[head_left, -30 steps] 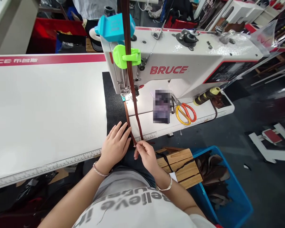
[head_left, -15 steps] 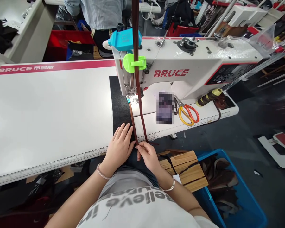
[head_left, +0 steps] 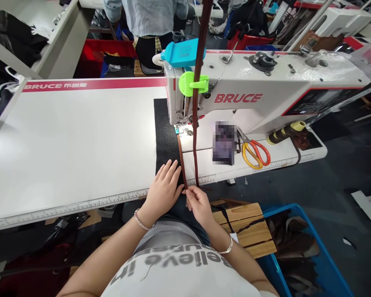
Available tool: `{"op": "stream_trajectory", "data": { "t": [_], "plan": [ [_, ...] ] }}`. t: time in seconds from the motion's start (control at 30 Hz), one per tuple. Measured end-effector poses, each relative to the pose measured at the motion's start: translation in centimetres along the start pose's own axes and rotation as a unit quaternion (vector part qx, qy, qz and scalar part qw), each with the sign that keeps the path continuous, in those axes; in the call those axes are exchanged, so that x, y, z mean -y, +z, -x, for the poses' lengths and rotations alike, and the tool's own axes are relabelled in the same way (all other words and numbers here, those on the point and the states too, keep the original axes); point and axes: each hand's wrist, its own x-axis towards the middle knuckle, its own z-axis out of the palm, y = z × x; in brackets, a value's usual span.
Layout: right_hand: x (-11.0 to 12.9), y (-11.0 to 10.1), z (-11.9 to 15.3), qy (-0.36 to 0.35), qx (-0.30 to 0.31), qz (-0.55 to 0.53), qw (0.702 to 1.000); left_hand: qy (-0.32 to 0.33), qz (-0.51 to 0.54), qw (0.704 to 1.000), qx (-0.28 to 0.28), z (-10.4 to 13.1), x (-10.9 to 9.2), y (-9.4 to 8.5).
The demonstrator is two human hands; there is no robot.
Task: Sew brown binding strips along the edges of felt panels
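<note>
A black piece of fabric (head_left: 166, 140) lies under the head of the white sewing machine (head_left: 238, 80), with a narrow brown strip (head_left: 181, 159) along its right edge. My left hand (head_left: 164, 185) rests flat on the fabric's near part, fingers stretched out. At the table's front edge, my right hand (head_left: 198, 203) pinches the brown strip between thumb and fingers. The strip runs from there up to the blue presser foot area (head_left: 177, 130). Another length of brown strip (head_left: 195, 136) hangs down in front of the machine, just right of the seam.
Scissors (head_left: 256, 153) with orange and yellow handles, a blurred-out dark rectangle (head_left: 224, 142) and a thread cone (head_left: 286, 132) lie right of the needle. A wooden stool (head_left: 247, 231) and a blue bin (head_left: 321, 251) stand at the lower right. A person (head_left: 148, 20) is beyond the machine.
The view has shifted, so machine and table sit further right in the picture. Both hands keep nearly the same hold and place on the fabric and strip.
</note>
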Motion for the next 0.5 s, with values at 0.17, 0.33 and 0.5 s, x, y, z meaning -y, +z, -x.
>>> {"op": "stream_trajectory", "data": {
  "t": [0.17,0.33,0.5],
  "plan": [
    [0.23,0.15,-0.17,0.002,0.001,0.014,1.000,-0.006,0.011,1.000,0.004,-0.03,-0.08,-0.11],
    [0.39,0.16,-0.33,-0.007,-0.015,0.015,1.000,-0.005,0.008,1.000,0.003,-0.04,0.06,-0.18],
    [0.57,0.01,-0.42,-0.009,-0.020,0.018,1.000,-0.003,0.011,1.000,0.009,-0.24,0.40,-0.42]
  ]
}}
